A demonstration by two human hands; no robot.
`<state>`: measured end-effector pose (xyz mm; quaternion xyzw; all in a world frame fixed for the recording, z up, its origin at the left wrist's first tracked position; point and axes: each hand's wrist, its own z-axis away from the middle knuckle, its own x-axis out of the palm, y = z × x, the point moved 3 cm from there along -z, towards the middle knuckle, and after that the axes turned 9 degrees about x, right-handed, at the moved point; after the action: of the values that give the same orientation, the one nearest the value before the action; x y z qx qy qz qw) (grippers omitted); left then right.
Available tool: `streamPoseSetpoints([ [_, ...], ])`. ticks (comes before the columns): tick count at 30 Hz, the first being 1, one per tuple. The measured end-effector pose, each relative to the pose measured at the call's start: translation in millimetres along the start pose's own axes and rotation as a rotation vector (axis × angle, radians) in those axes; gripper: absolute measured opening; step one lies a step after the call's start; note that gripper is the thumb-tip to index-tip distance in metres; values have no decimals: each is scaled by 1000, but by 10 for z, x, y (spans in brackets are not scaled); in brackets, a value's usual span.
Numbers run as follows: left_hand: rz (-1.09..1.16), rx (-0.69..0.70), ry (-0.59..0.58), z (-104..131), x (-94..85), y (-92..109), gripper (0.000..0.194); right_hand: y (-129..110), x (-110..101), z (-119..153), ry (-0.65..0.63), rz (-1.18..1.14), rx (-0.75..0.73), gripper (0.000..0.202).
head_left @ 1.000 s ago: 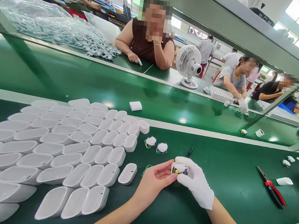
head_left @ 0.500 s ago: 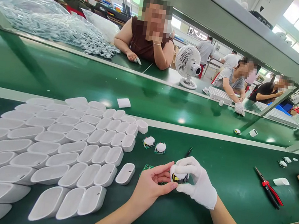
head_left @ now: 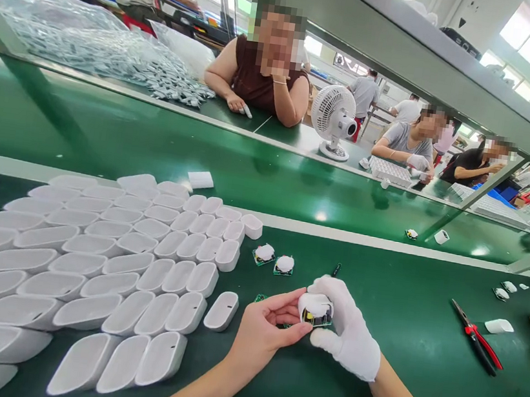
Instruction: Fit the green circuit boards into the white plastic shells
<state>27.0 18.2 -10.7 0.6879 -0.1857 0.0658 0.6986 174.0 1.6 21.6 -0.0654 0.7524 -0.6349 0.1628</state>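
Your left grip (head_left: 270, 326) pinches the white-topped circuit board (head_left: 317, 308); your right grip (head_left: 349, 332) curls round it, contact unclear. Pinch edges, not components (head_left: 310, 317).

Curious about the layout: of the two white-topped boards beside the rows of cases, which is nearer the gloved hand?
The right board of that pair, closer to the gloved right hand; the left board lies nearer the cases.
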Motion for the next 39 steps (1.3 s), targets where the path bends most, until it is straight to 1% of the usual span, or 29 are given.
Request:
streamPoseSetpoints([
  [1, 1, 6, 5, -1, 1, 9, 53, 27, -3, -5, -1, -94, 37, 75],
  [2, 2, 12, 10, -3, 0, 15, 53, 52, -4, -12, -1, -177, 79, 88],
  [3, 4, 18, 16, -5, -2, 19, 54, 74, -4, -22, 6, -241, 127, 94],
  [4, 5, 22, 25, -7, -6, 20, 54, 93, -4, -31, 20, -282, 176, 91],
  [7, -4, 14, 37, -11, -16, 12, 53, 122, 12, -48, 95, -320, 298, 65],
  [9, -14, -6, 36, -9, -15, 3, 50, 123, 32, -48, 174, -319, 331, 49],
  [12, -20, -44, 31, -10, -2, -10, 46, 127, 62, -43, 277, -309, 345, 38],
  [15, -3, -91, 36, -30, 7, -31, 47, 143, 59, -56, 296, -309, 349, 37],
  [19, 38, -149, 68, -73, -10, -38, 51, 175, 11, -72, 245, -353, 420, 44],
  [22, 47, -162, 33, -86, -12, -21, 52, 181, -16, -52, 271, -359, 444, 48],
  [25, 63, -155, -3, -77, -14, -25, 53, 174, -10, -20, 327, -327, 443, 49],
  [27, 50, -156, 12, -71, -27, -41, 53, 167, 1, -13, 344, -317, 440, 48],
  [29, 34, -175, 36, -72, -39, -53, 51, 171, 7, -26, 327, -330, 443, 47],
  [31, 40, -210, 47, -80, -44, -56, 48, 185, 11, -48, 276, -345, 441, 47],
  [32, 51, -230, 44, -86, -44, -56, 47, 188, 11, -55, 253, -326, 414, 49],
  [34, 69, -262, 25, -95, -40, -60, 47, 175, 4, -54, 252, -185, 293, 52],
  [36, 45, -281, 5, -100, -38, -67, 54, 144, -3, -35, 297, 56, 146, 49],
  [37, 10, -282, -5, -99, -37, -67, 58, 136, -14, -32, 324, 169, 101, 46],
  [39, -125, -238, -27, -94, -34, -37, 62, 154, -90, -80, 377, 315, 101, 38],
])
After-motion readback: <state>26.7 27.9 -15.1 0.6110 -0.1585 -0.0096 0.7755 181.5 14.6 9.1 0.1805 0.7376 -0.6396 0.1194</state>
